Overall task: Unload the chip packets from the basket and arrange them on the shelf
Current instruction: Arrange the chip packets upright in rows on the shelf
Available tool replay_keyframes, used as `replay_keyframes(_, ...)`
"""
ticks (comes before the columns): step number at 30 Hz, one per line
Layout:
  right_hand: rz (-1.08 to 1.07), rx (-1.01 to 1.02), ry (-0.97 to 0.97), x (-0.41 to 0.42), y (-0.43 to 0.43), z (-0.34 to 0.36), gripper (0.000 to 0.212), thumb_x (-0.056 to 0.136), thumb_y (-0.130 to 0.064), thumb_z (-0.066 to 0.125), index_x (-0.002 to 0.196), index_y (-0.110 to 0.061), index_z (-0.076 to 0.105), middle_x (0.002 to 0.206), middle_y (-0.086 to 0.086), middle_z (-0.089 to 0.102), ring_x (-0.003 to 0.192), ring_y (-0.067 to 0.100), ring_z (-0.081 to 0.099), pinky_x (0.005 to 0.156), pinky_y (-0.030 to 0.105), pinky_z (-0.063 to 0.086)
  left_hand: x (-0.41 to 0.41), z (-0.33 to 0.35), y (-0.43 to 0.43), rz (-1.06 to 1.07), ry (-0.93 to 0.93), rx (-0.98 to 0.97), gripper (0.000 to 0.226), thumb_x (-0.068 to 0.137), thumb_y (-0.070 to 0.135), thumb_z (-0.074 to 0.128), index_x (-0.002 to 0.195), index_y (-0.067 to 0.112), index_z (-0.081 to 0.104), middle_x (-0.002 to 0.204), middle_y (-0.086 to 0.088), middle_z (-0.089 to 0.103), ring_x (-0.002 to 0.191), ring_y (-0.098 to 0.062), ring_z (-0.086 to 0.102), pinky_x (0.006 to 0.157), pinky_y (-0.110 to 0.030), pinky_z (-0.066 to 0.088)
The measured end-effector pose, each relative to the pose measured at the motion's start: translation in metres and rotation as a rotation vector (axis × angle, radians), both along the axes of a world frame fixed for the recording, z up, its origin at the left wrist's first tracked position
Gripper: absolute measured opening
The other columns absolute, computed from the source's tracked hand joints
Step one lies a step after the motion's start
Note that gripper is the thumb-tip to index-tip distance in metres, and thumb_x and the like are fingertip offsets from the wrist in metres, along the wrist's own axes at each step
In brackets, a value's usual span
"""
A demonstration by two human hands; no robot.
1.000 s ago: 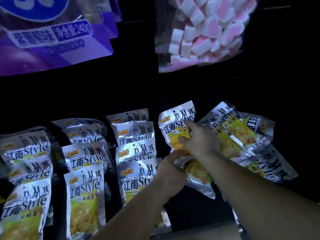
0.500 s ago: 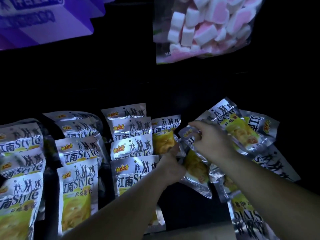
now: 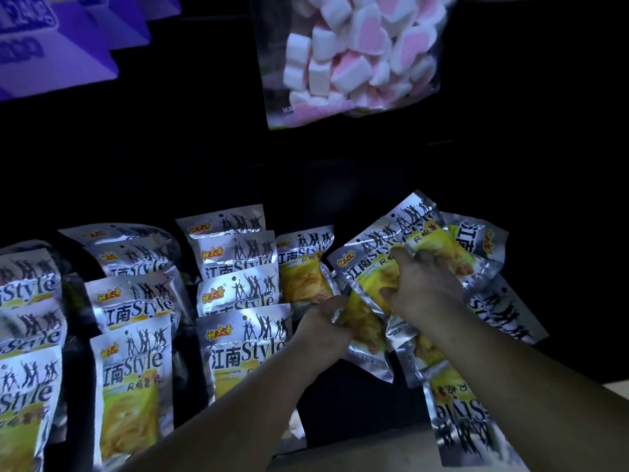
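Head view: my right hand clenched on upper part of silver-yellow chip packet, my left hand pinching its lower edge. Packet tilted, just right of upright packet rows on dark shelf; loose packet heap behind it. Marshmallow bag hangs above.

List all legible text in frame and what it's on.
"江南Style": silver chip packets in the shelf rows and in the pile under both hands.
"240g", partly cut off: purple bag, top left.
Small red-yellow logo and the fine print on the packets: too small to read.
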State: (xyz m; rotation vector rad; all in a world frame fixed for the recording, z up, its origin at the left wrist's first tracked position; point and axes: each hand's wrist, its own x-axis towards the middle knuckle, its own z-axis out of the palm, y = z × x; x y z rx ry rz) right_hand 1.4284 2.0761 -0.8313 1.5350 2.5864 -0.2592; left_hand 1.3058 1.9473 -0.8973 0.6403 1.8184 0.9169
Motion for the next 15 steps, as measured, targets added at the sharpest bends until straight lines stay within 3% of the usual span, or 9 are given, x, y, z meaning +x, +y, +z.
replay_keyframes(2, 0.036, 0.047, -0.051, 0.002, -0.002, -0.004, 0.067, 0.092, -0.05, 0.063, 0.149, -0.027, 0.036, 0.147, 0.012, 0.047, 0.138, 0.033, 0.037, 0.103, 0.041, 0.041, -0.002, -0.002, 0.003, 0.027, 0.16, 0.014, 0.059, 0.094, 0.023, 0.068, 0.147, 0.04, 0.048, 0.148, 0.003, 0.05, 0.084, -0.002, 0.068, 0.062, -0.013, 0.055)
replay_keyframes(4, 0.052, 0.079, -0.031, 0.005, -0.002, -0.008, 0.061, 0.094, -0.046, 0.062, 0.147, -0.024, 0.039, 0.144, 0.011, 0.051, 0.135, 0.032, 0.038, 0.104, 0.04, 0.038, -0.007, -0.006, 0.01, 0.005, 0.278, -0.011, 0.065, 0.091, 0.023, 0.068, 0.146, 0.047, 0.045, 0.16, 0.006, 0.028, 0.112, -0.021, 0.064, 0.07, -0.021, 0.061)
replay_keyframes(7, 0.055, 0.063, 0.047, 0.008, 0.0, -0.009, 0.056, 0.096, -0.038, 0.064, 0.145, -0.023, 0.041, 0.139, 0.009, 0.055, 0.131, 0.03, 0.042, 0.101, 0.039, 0.04, -0.015, -0.009, 0.016, -0.042, 0.217, -0.111, 0.076, 0.079, 0.041, 0.065, 0.143, 0.062, 0.032, 0.157, 0.011, 0.023, 0.117, -0.037, 0.062, 0.083, -0.04, 0.064)
replay_keyframes(9, 0.057, 0.04, 0.074, 0.013, 0.0, -0.008, 0.058, 0.096, -0.035, 0.065, 0.147, -0.027, 0.039, 0.141, 0.008, 0.053, 0.131, 0.029, 0.043, 0.1, 0.038, 0.041, -0.017, -0.013, 0.019, -0.065, 0.191, -0.139, 0.081, 0.069, 0.053, 0.062, 0.14, 0.067, 0.027, 0.158, 0.003, 0.028, 0.121, -0.044, 0.059, 0.094, -0.053, 0.059)
replay_keyframes(12, 0.072, 0.035, 0.137, 0.024, -0.001, -0.008, 0.059, 0.097, -0.03, 0.063, 0.15, -0.032, 0.037, 0.142, 0.007, 0.052, 0.129, 0.03, 0.049, 0.098, 0.039, 0.045, -0.007, -0.009, 0.023, -0.128, 0.173, -0.159, 0.084, 0.086, 0.046, 0.066, 0.155, 0.054, 0.019, 0.169, 0.004, -0.003, 0.147, -0.049, 0.028, 0.116, -0.056, 0.037)
replay_keyframes(15, 0.082, 0.065, 0.219, 0.032, -0.005, -0.006, 0.057, 0.097, -0.027, 0.062, 0.149, -0.034, 0.041, 0.139, 0.007, 0.053, 0.124, 0.031, 0.052, 0.091, 0.039, 0.049, 0.012, -0.006, 0.026, -0.174, 0.131, -0.14, 0.079, 0.095, 0.045, 0.061, 0.16, 0.046, 0.016, 0.168, 0.006, -0.022, 0.156, -0.04, 0.007, 0.121, -0.049, 0.024)
